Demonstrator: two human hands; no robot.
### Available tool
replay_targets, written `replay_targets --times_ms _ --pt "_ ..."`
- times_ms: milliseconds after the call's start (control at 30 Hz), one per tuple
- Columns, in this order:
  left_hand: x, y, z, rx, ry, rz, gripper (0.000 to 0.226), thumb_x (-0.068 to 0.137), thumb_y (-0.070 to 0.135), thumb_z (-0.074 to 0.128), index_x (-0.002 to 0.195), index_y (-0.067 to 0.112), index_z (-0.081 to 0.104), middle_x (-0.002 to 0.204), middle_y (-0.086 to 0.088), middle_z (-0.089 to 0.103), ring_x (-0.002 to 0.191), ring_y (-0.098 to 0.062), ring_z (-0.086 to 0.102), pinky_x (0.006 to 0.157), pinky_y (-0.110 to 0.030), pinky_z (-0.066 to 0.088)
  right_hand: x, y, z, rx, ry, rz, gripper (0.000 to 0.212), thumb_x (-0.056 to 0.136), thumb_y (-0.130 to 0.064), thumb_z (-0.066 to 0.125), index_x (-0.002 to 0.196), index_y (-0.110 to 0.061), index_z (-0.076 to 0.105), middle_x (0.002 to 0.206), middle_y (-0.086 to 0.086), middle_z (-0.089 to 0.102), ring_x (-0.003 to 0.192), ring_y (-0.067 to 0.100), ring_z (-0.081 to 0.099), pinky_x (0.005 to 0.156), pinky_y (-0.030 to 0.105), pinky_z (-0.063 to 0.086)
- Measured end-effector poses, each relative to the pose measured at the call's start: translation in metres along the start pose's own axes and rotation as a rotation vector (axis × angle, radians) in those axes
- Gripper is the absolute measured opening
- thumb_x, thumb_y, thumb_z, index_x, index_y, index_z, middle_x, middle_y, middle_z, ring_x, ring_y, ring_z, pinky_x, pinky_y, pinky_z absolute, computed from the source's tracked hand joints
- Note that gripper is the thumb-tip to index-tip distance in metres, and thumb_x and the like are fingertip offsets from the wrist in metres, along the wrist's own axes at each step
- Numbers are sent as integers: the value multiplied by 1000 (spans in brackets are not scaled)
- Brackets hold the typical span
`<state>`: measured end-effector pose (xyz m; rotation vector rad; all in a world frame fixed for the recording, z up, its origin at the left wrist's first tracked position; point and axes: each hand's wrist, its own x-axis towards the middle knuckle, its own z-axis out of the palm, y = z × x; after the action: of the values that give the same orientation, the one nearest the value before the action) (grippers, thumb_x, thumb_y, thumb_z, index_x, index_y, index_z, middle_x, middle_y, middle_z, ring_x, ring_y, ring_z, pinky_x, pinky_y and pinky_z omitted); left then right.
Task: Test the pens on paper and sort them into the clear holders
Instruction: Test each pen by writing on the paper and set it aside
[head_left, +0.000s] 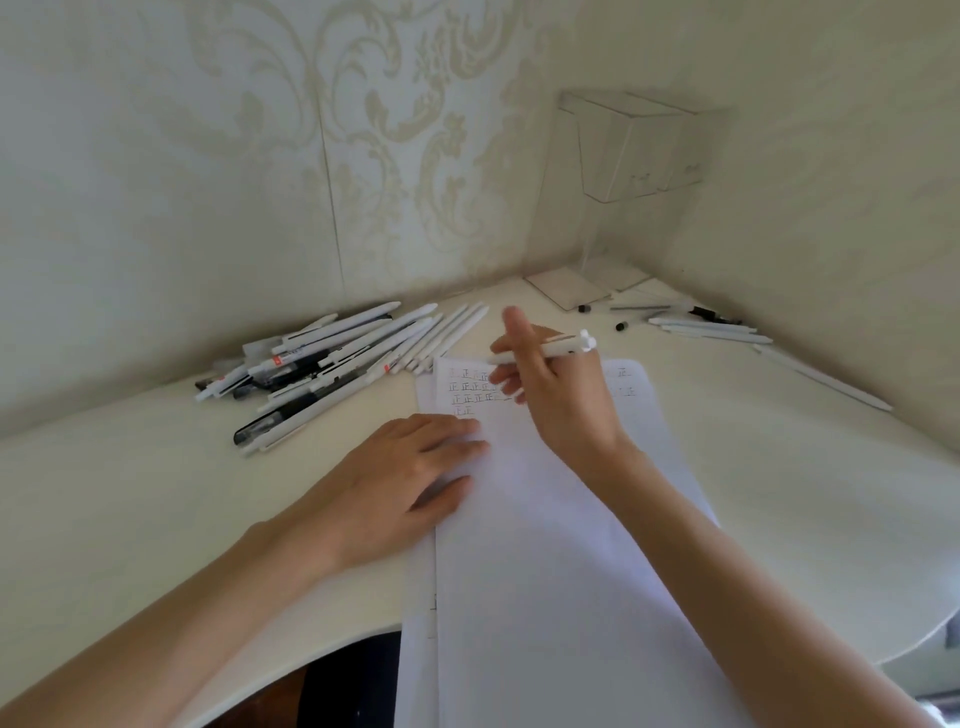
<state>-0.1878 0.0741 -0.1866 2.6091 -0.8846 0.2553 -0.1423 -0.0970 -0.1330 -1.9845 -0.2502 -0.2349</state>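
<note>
A home desk corner: damask wallpaper (395, 130) behind a white table (156, 493).

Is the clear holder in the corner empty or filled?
Empty: nothing shows inside the clear holder; pens lie on the table.

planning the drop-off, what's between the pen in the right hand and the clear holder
Head view: bare desk and two small black bits lie between pen and holder.

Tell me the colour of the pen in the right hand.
White. The pen in the right hand shows best in the head view.
</note>
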Motion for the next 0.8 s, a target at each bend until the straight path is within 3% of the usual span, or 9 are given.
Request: replay_targets --times_ms 100,200,300,500,667,800 --pt "0 1 0 -7 2 -6 42 90 40 37 119 21 61 128 1 56 115 -13 43 95 -23 28 11 8 11 -13 -26 61 30 84 -31 69 70 -8 57 64 -1 62 57 4 55 56 21 46" --pt "0 -1 0 1 -4 5 43 91 41 37 120 21 60 129 1 55 116 -11 42 96 -21 26 15 21 17 -67 -11 124 35 80 -15 65 62 -16 36 57 -6 39 51 4 34 49 17 30" --pt "1 -2 0 -5 -8 5 43 91 41 37 121 21 60 130 1 54 116 -10 40 95 -19 24 16 27 16 -57 -9 133 37 76 -8 60 60 -18 28 55 -6 26 51 7 23 45 18 21" --pt "1 -2 0 -2 -13 7 45 91 43 35 123 22 58 130 2 53 118 -9 38 96 -18 22 14 31 19 -37 -48 106 26 76 -7 58 63 -10 36 57 4 34 54 12 32 47 24 24" --pt "1 -2 0 -2 -14 5 46 91 43 34 123 21 58 131 2 53 118 -11 40 96 -20 25 14 31 22 -96 -40 86 36 76 -6 57 60 -17 27 53 -7 25 49 6 23 43 18 19" --pt "1 -1 0 -4 -12 3 46 91 43 34 123 20 59 130 1 53 118 -11 40 96 -21 25 14 30 21 -102 -30 79 34 77 -6 57 61 -16 29 54 -7 25 49 7 23 42 18 21"
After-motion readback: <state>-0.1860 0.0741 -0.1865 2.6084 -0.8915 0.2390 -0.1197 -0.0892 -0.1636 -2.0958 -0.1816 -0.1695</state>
